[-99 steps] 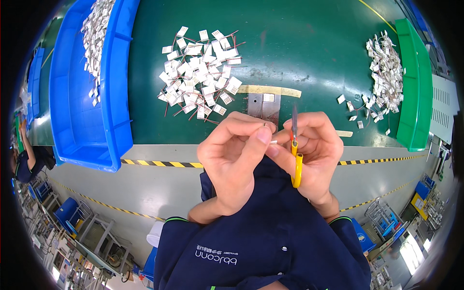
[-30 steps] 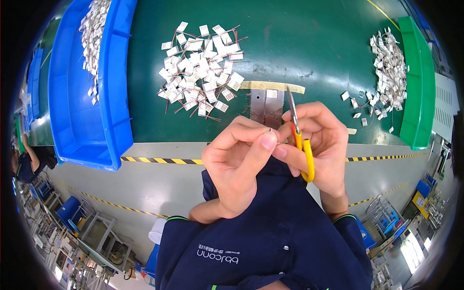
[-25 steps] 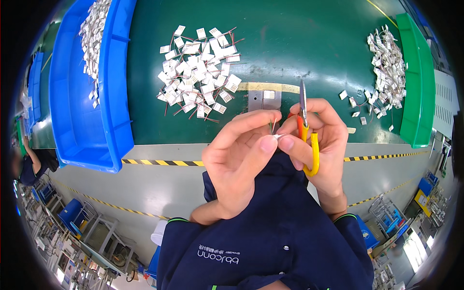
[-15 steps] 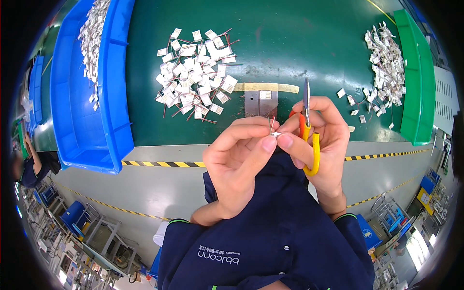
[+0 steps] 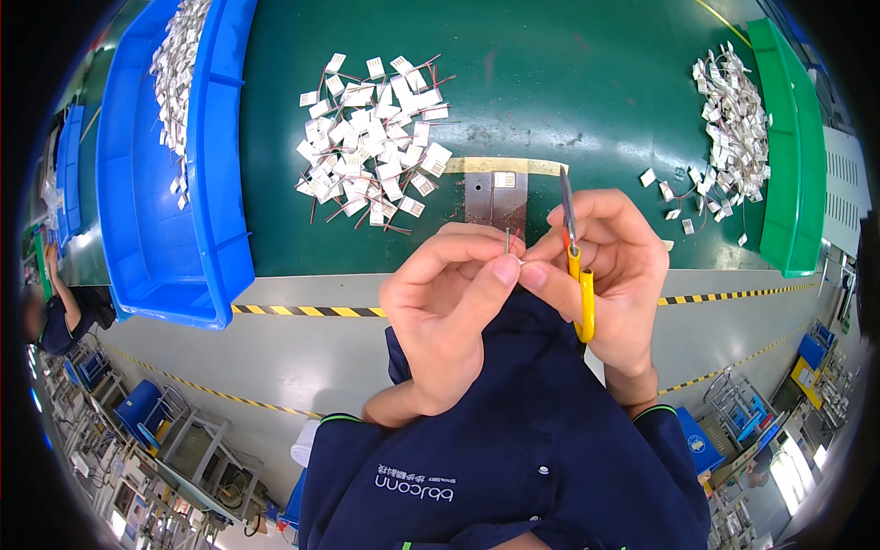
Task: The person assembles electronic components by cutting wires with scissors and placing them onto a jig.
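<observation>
My left hand (image 5: 445, 316) pinches a small white connector (image 5: 521, 262) between thumb and forefinger. Thin wires, one red and one dark, stick up from it, and its body is mostly hidden by my fingers. The thumb and fingertips of my right hand (image 5: 612, 284) meet it from the other side. Tucked in that same right hand are yellow-handled scissors (image 5: 587, 307), blades pointing up and away from me. Just beyond my hands lies a dark metal block (image 5: 478, 206) with a white connector piece (image 5: 504, 180) on it.
A heap of flat white connectors with wires (image 5: 371, 137) lies on the green table (image 5: 550, 82). A second heap (image 5: 733, 128) borders a green bin (image 5: 796, 156) at right. At left stands a blue bin (image 5: 137, 220) holding more pieces. A tape strip (image 5: 547, 168) edges the block.
The scissors have turned in my right hand, their tips swinging left and slightly nearer. Both hands have shifted slightly, still together at the small white connector.
</observation>
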Available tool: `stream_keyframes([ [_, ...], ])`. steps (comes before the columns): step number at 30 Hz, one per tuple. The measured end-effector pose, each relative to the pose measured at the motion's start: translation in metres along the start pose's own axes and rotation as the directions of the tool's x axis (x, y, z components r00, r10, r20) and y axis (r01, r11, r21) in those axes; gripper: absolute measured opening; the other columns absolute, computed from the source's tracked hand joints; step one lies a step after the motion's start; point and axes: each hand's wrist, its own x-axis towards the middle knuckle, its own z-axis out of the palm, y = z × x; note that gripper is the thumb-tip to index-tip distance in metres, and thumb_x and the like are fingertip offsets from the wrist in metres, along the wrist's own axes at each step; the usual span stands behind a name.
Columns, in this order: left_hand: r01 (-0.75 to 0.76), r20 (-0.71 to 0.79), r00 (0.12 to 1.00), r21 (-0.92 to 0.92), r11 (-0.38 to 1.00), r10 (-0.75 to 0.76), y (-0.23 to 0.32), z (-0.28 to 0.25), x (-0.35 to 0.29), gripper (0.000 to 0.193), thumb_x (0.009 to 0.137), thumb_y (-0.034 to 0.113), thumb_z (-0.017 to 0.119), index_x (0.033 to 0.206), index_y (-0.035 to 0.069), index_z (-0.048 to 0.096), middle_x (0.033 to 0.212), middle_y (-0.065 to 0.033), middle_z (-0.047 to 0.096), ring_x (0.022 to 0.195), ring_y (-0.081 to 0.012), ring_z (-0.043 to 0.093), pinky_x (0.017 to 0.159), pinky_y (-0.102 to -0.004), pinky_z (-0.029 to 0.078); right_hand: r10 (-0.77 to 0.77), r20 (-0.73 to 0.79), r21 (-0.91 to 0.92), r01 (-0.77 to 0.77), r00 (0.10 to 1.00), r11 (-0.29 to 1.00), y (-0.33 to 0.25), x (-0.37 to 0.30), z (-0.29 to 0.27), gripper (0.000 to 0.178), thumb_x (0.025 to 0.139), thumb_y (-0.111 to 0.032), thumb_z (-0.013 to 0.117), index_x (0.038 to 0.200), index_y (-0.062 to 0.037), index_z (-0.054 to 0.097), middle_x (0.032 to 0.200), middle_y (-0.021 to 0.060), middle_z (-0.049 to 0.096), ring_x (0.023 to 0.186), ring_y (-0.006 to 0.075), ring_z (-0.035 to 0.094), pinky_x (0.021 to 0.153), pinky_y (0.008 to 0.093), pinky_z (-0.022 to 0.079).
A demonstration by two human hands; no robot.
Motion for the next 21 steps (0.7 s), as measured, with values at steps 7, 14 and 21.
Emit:
stream_keyframes([
  [7,-0.005,0.003,1.000,0.013,1.000,0.005,0.0032,0.0003,0.0011,0.008,0.082,-0.007,0.061,0.090,-0.006,0.062,0.091,-0.0119,0.062,0.083,-0.0135,0.060,0.076,-0.0251,0.047,0.041,0.035,-0.004,-0.041,0.999,0.999,-0.0023,-0.0016,-0.0001,0.038,0.075,0.011,0.069,0.107,0.0037,0.050,0.086,0.0075,0.063,0.080,0.0097,0.064,0.071,0.0199,0.050],
  [14,-0.043,0.039,0.998,0.088,0.995,0.039,0.0065,-0.0019,0.0041,0.007,0.081,-0.007,0.062,0.088,-0.006,0.062,0.088,-0.0117,0.062,0.079,-0.0129,0.059,0.073,-0.0245,0.047,0.084,0.060,-0.021,-0.082,0.995,0.996,-0.0038,-0.0019,-0.0008,0.036,0.074,0.012,0.068,0.105,0.0038,0.051,0.086,0.0068,0.062,0.081,0.0094,0.064,0.071,0.0194,0.050],
  [21,-0.029,0.051,0.998,0.094,0.995,0.025,0.0069,-0.0046,0.0045,0.008,0.081,-0.008,0.062,0.088,-0.005,0.062,0.086,-0.0113,0.062,0.078,-0.0125,0.058,0.071,-0.0240,0.046,0.110,0.079,-0.040,-0.107,0.991,0.993,-0.0048,-0.0001,-0.0019,0.037,0.074,0.011,0.069,0.106,0.0039,0.051,0.087,0.0074,0.063,0.081,0.0094,0.064,0.071,0.0193,0.050],
])
